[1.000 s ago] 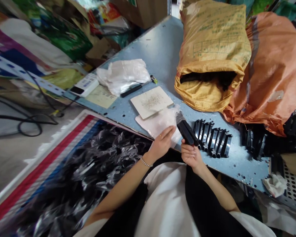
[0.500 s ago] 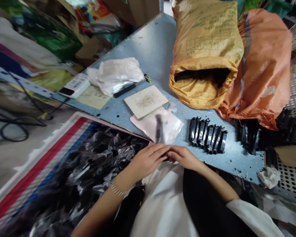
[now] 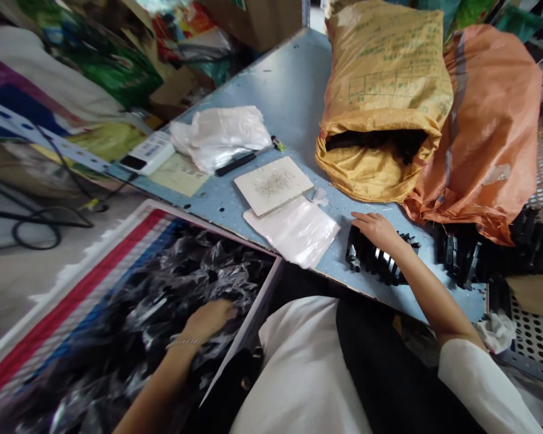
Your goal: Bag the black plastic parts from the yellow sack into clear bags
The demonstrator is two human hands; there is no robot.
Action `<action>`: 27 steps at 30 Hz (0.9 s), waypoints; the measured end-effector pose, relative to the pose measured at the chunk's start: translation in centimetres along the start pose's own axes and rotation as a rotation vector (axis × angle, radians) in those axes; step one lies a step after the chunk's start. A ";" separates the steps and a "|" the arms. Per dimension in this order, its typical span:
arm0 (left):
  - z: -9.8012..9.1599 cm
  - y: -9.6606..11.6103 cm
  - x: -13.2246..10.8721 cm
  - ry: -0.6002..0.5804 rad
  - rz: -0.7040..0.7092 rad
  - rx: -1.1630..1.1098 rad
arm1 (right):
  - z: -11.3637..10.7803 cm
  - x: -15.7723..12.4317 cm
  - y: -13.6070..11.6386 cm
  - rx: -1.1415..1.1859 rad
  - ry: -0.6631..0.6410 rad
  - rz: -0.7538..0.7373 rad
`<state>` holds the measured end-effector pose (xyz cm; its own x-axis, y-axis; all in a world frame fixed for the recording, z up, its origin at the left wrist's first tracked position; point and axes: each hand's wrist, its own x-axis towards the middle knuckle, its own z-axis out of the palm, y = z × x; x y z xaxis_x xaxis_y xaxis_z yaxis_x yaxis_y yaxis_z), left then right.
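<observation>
from the head camera — the right hand lies open, fingers flat across the row of black parts on the blue table, while the left hand rests among bagged parts in the striped tray — its grip cannot be told.

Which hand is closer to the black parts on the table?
Right. The right hand rests on the black parts; the left hand is away, in the heap of bagged black pieces.

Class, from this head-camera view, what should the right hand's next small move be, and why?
Probably lift one black plastic part from the row under the right hand, which touches that row; the left hand is busy among the plastic-wrapped parts in the tray.
</observation>
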<state>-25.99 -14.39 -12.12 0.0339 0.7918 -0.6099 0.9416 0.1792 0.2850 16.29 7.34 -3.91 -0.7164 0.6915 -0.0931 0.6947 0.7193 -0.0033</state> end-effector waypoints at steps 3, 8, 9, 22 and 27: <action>-2.6 7.0 4.1 0.398 0.299 -0.167 | -0.7 0.0 -0.7 0.047 -0.034 -0.086; -5.3 17.5 9.4 0.780 0.629 -0.146 | -2.0 -2.8 -1.2 0.122 0.054 -0.048; -5.6 18.2 10.1 0.770 0.619 -0.160 | -2.3 -3.6 -1.2 0.163 0.088 0.010; -8.5 15.0 12.8 0.484 0.412 -0.800 | 2.9 -5.0 -12.7 2.417 -0.035 0.716; -8.3 14.4 11.0 0.749 0.659 -0.235 | 5.5 -3.7 -14.8 2.801 -0.258 0.803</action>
<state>-14.82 1.78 -8.59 0.2273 0.9213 0.3156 0.7192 -0.3773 0.5835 9.02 -6.20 -8.97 -0.6387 0.4643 -0.6136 -0.4958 -0.8582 -0.1333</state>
